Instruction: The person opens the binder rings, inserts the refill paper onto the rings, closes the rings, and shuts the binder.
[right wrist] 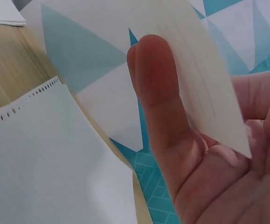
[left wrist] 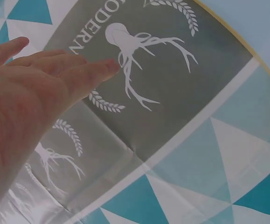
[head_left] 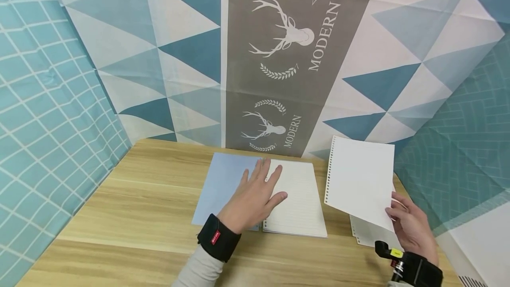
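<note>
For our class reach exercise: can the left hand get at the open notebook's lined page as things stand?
Probably yes: the left hand seems to hold nothing, its fingers overlap the lined page in the head view, and nothing visible blocks them.

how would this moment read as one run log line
left grip: spread over opened notebook, contact unclear | right grip: pinches punched sheet | right side: loose sheets on table

Bare wood [head_left: 131, 207] left of notebook [head_left: 299, 205], raised sheet [head_left: 360, 176] partly blocking loose pages [head_left: 370, 232], wall [head_left: 191, 56] behind
</note>
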